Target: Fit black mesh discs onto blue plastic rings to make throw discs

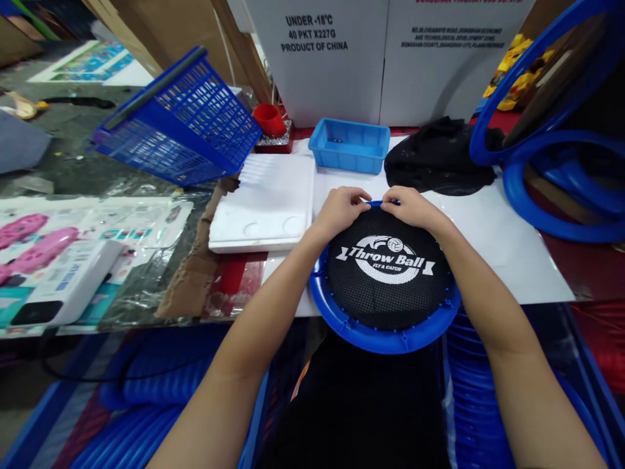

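A round throw-and-catch disc (385,342) with a blue plastic rim lies in front of me, its near edge jutting past the table edge over my lap. Black mesh (381,303) with a white "Throw Ball" print fills the ring. My left hand (344,210) pinches the far edge of the rim, fingers closed. Just to its right, my right hand (407,207) grips the same edge with closed fingers. Between the two hands a short piece of blue rim shows. The fingertips cover the rest of that edge.
Behind the disc stand a light-blue tray (349,156) and a black cloth pile (439,156). Blue rings (561,221) are stacked at right. White foam (273,208), a blue basket (185,130) and a red cup (269,120) are at left. More blue rings (156,384) sit below the table.
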Demonstrator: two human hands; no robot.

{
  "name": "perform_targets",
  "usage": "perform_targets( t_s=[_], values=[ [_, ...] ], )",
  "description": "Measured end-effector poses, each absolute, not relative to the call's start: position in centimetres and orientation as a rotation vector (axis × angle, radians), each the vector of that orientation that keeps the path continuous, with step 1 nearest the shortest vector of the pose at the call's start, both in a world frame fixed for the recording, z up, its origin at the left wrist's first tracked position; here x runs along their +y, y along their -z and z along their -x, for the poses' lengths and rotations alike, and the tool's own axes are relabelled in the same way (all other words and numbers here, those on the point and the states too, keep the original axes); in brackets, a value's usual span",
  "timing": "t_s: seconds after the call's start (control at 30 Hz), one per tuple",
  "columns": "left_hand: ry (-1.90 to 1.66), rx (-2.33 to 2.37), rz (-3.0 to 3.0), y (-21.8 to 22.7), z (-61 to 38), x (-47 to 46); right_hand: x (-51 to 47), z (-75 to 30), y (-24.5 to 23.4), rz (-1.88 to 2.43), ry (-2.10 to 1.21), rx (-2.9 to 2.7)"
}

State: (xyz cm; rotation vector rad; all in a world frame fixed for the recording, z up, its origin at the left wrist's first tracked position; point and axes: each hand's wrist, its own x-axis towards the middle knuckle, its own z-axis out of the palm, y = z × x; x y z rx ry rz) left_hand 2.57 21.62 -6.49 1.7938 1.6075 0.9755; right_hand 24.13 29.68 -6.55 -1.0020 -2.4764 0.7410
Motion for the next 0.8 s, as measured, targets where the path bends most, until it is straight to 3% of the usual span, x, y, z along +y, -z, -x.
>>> perform_targets(
  t_s=[0.37,0.53,0.67,0.8],
  values=[
    [-0.922,1.675,-2.111,5.6,-2.6,20.6,29.1,-24.7,6.4,1.017,-0.808,-2.266],
    [-0.801,1.340,-2.291,6.1,-3.5,19.3,29.1,-25.8,6.0,0.788,-0.770,-2.429],
    [-0.587,1.387,-2.401,6.2,-3.9,18.7,29.1,-26.0,5.9,0.755,-0.727,-2.598],
    [-0.603,1.385,-2.566,5.3,-4.4,17.6,29.7,-26.6,5.5,0.704,-0.763,-2.587]
  ],
)
